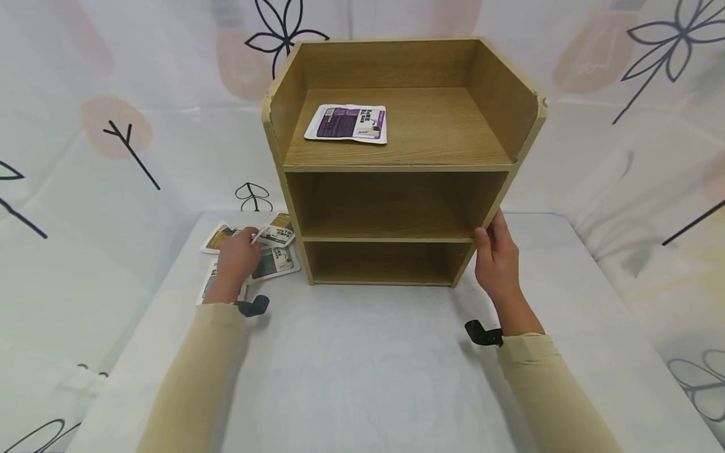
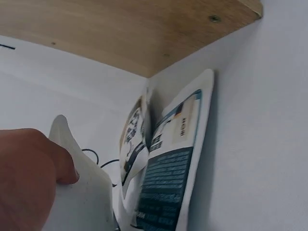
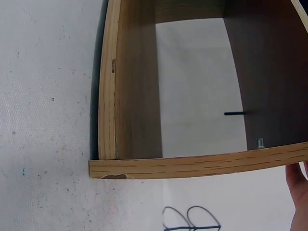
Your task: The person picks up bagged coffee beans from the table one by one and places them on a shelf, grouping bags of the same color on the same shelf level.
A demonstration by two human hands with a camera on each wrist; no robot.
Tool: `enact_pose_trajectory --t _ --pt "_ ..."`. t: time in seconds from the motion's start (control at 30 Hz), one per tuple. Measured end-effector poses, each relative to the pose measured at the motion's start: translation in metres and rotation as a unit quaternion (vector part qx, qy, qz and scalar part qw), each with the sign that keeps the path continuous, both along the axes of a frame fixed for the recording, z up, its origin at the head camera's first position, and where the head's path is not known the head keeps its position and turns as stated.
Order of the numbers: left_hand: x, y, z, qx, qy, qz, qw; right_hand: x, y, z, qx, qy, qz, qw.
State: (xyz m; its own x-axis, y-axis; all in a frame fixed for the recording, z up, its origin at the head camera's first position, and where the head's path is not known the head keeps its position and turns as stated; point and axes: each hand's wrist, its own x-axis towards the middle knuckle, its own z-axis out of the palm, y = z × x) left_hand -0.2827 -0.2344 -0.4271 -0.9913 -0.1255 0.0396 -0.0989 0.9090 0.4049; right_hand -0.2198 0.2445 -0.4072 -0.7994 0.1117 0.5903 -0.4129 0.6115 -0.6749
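Note:
My left hand (image 1: 235,263) pinches a flat packet (image 2: 86,192) between thumb and fingers, its plain white back towards the left wrist camera. Only its thin pale edge shows in the head view. Around and below that hand, several flat printed packets lie on the table, among them a dark teal one (image 1: 276,262) and a brown one (image 1: 218,238). My right hand (image 1: 498,261) holds the right side edge of a small wooden shelf (image 1: 442,123), thumb at the front. On the shelf's top board lies a purple and white packet (image 1: 348,124).
Two lower compartments of the shelf face me, the middle one (image 1: 391,204) above the bottom one (image 1: 385,261). The shelf stands on a white-covered table (image 1: 362,365). Behind hangs a pale sheet (image 1: 187,82) with line-drawn flowers.

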Motion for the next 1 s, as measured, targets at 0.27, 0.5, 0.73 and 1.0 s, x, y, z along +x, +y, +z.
enact_pose_trajectory --t 0.27,0.5,0.73,1.0 --pt "0.005 -0.01 0.01 0.056 0.023 0.032 0.9977 0.0 0.0 0.0 -0.002 -0.005 0.001 1.0" --pt "0.011 -0.016 0.016 0.13 0.06 0.048 0.9886 -0.001 0.0 -0.002 -0.005 -0.002 0.002 1.0" --pt "0.02 -0.017 0.029 0.164 0.095 0.055 0.9804 0.0 0.0 -0.003 -0.006 -0.003 -0.002 1.0" --pt "0.026 -0.017 0.047 0.204 0.114 0.043 0.9712 -0.001 0.001 -0.004 -0.006 0.009 0.001 1.0"
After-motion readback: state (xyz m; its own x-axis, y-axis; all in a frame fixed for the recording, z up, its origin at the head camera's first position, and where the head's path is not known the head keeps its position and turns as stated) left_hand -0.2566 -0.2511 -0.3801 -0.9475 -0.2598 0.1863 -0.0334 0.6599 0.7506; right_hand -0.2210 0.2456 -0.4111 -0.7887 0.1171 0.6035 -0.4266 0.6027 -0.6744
